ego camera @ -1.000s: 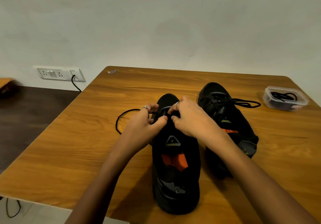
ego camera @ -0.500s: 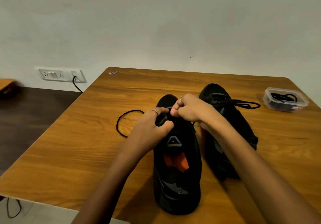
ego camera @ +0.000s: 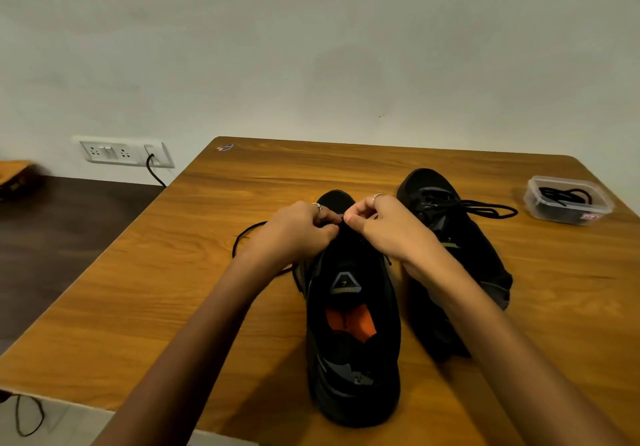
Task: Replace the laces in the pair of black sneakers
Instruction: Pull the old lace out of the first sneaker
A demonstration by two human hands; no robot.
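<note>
A: Where were the shoes?

B: Both on the wooden bench point(ego camera: 173, 307), toes pointing away. Near sneaker point(ego camera: 353, 324) sat front & centre, orange insole showing. 2nd sneaker point(ego camera: 460, 248) just beside it on the right, angled a bit, its lace still tied w/ loops trailing off to the right.

A: And the hands?

B: Both up at the toe end of the near sneaker, fingertips nearly touching. Left hand point(ego camera: 298, 234) had fingers curled, pinching the black lace point(ego camera: 242, 237) at the front eyelets. Right hand point(ego camera: 384, 227) also curled w/ thumb & forefinger pinched at the same spot; looked like it had the lace too, but the bit between the fingers was too small to be sure.

A: Rest of the lace?

B: Looped out on the bench to the left of the shoe, then ran back under the left wrist.

A: Anything else?

B: Clear plastic box point(ego camera: 568, 199) w/ dark laces inside, far right of the bench, well apart from the shoes. Wall socket point(ego camera: 121, 151) w/ a black cable plugged in, left of the bench
</note>
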